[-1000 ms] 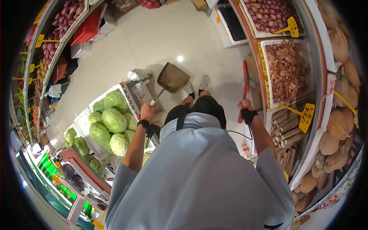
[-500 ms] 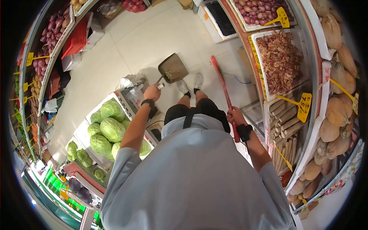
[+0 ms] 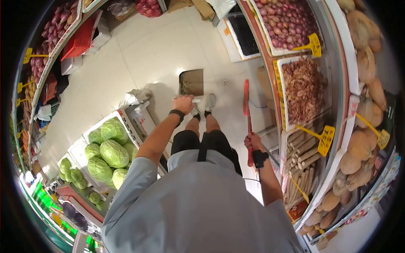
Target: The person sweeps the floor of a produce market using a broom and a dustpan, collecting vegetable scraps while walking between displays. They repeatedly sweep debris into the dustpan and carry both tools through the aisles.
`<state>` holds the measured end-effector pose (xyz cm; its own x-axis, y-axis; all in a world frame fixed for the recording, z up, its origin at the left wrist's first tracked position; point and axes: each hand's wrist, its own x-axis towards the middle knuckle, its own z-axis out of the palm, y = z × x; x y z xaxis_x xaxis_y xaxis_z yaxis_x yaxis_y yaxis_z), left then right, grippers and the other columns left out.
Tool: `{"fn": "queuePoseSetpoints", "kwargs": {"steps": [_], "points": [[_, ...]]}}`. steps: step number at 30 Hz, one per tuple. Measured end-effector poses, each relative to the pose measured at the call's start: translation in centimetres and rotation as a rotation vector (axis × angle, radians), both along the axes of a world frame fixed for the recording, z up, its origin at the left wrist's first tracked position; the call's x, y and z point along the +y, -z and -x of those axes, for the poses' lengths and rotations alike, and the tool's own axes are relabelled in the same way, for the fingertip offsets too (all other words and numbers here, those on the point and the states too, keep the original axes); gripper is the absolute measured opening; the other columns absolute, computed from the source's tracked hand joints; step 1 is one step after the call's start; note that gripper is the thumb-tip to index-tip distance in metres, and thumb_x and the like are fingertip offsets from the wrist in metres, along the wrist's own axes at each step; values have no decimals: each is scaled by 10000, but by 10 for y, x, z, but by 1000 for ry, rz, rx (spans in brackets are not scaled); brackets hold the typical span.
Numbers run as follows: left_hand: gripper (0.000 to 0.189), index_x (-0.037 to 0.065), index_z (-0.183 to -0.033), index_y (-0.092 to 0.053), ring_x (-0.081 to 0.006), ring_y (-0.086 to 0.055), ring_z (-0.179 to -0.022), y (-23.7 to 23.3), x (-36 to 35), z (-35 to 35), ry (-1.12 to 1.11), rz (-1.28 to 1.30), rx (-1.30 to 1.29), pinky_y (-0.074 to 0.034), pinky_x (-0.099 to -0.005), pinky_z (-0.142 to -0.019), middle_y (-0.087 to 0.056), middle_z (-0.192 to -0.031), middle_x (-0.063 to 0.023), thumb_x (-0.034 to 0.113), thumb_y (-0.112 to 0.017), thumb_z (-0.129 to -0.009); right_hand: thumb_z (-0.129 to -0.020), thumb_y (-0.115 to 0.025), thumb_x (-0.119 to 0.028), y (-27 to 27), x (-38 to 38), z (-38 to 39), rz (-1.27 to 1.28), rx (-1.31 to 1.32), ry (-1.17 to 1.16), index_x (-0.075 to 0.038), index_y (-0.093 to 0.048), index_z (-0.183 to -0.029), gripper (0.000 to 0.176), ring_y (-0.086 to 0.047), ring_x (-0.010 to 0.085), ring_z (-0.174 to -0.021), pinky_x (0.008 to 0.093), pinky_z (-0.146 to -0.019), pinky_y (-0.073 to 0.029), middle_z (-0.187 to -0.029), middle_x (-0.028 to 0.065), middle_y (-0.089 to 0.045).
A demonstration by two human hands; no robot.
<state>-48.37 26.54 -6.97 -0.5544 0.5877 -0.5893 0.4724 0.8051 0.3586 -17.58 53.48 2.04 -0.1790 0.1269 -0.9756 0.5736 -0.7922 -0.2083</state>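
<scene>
My left hand [image 3: 184,103] is closed around the handle of a dustpan [image 3: 191,82], whose pan lies in front of my feet with some debris in it. My right hand [image 3: 253,141] grips the red handle of a broom [image 3: 247,99]. The broom stretches forward over the floor, to the right of my shoes. A small bit of debris lies on the floor between the dustpan and the broom's far end.
Cabbages [image 3: 114,153] fill a crate at the left. On the right, shelves hold shallots [image 3: 287,23], dried reddish-brown goods [image 3: 301,90], long roots [image 3: 304,147] and squashes [image 3: 358,143]. A white box with a black top [image 3: 243,36] stands on the floor ahead.
My left hand has moved right and the dustpan has turned to sit straighter in front of my feet. The broom is more upright in view. My feet and the whole view have shifted.
</scene>
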Motion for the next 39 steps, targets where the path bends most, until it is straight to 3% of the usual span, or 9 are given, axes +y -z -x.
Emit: {"fn": "queuePoseSetpoints", "kwargs": {"steps": [3,5,11,13,16,19,29,36,39], "points": [[338,154,-1188,-578,-313,-595,-1143,-2,23,2,81,-22,55,-440,-608,-922,-639,-1156,-87,303,-622,-888,-934,-522,-137,90,-1,-5,159,144,96,-128,-425,-862,121,-408,126,-530,280,-438,-362,-679,26,-399],[320,156,-1180,-582,-305,-583,-1166,0,37,1,114,-14,95,-420,-641,-920,-643,-1149,-90,292,-623,-894,-867,-520,-59,138,-6,7,227,130,-37,-84,-411,-765,152,-409,114,-482,242,-420,-337,-624,20,-399],[267,219,-1170,-608,-228,-599,-1094,17,62,-14,189,53,172,-444,-578,-855,-639,-1098,-15,190,-569,-907,-920,-458,-71,34,-113,99,-24,105,-704,-74,-473,-808,113,-457,123,-563,267,-462,-386,-665,20,-401],[275,228,-1176,-606,-222,-600,-1087,19,65,-20,186,46,162,-441,-560,-841,-639,-1101,-10,190,-563,-907,-937,-438,-75,-12,-139,121,-33,83,-630,-70,-494,-823,127,-473,126,-590,276,-476,-402,-679,19,-401],[277,234,-1178,-605,-217,-601,-1082,22,68,-23,160,44,144,-437,-537,-832,-641,-1108,-8,198,-558,-907,-918,-520,-41,-81,-147,142,52,65,-272,-89,-429,-990,125,-382,87,-439,236,-346,-273,-697,9,-445],[280,230,-1180,-605,-214,-601,-1091,14,65,-21,157,74,148,-435,-525,-846,-646,-1122,-13,209,-560,-904,-945,-540,-61,-120,-119,134,159,33,-302,-82,-449,-1069,155,-397,67,-492,213,-373,-284,-737,10,-456],[295,169,-1147,-619,-275,-660,-1025,8,13,-27,104,6,193,-486,-557,-830,-690,-1019,-96,186,-578,-856,-964,-531,-49,-119,-58,28,236,8,-37,-119,-447,-1215,274,-408,72,-558,203,-405,-270,-790,22,-472],[223,132,-1027,-696,-333,-685,-976,-16,-65,-3,-212,252,-39,-546,-480,-811,-704,-1013,-151,234,-612,-847,-952,-533,-46,-104,-23,14,114,39,-34,-104,-462,-1025,117,-401,61,-547,186,-392,-299,-782,32,-470],[226,127,-997,-707,-346,-682,-980,-30,-93,-1,-293,144,-43,-551,-472,-816,-704,-1018,-163,264,-649,-827,-940,-536,-30,-101,-15,22,97,84,32,-86,-458,-966,99,-417,76,-557,183,-414,-315,-758,33,-462]]}}
